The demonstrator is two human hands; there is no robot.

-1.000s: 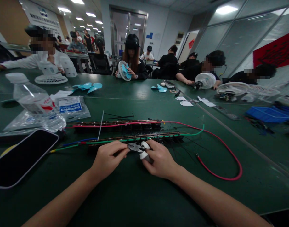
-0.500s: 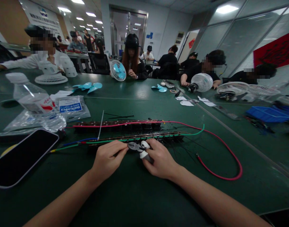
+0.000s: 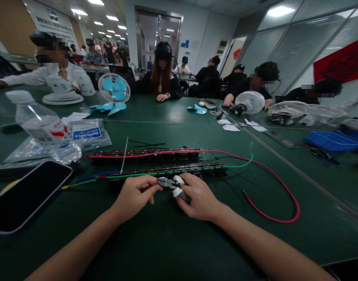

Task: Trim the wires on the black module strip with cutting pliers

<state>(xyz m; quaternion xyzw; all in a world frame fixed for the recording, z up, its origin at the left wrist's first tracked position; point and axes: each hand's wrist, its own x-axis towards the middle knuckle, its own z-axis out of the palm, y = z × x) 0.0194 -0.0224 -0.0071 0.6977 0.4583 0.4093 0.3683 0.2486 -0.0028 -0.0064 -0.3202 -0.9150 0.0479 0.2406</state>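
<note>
My right hand (image 3: pixel 199 196) is closed around the white-and-grey handles of a pair of pliers (image 3: pixel 166 182), whose metal jaws point left. At the jaw tips, my left hand (image 3: pixel 133 198) is closed in a pinch; whatever lies between its fingertips is too small to make out. Just beyond both hands, a long dark strip (image 3: pixel 167 170) of joined black parts runs sideways, with a green wire (image 3: pixel 240 166) along it. Behind it lies a second such strip (image 3: pixel 176 155) with a red wire (image 3: pixel 284 192) that curves round to the right. A white zip tie (image 3: pixel 124 154) sticks up from the nearer strip.
A phone (image 3: pixel 29 195), a water bottle (image 3: pixel 46 127) and a plastic bag (image 3: pixel 93 134) are at the left. Thin black strands (image 3: pixel 234 181) lie right of the strips. Several people sit across the table with fans (image 3: pixel 114 89) and blue blades (image 3: pixel 197 109). A blue tray (image 3: pixel 332 140) is far right.
My left hand has shifted slightly, its fingertips still by the jaws. Across the table, a fan with blue blades has moved left, and a co-worker's hand now rests on the table.
</note>
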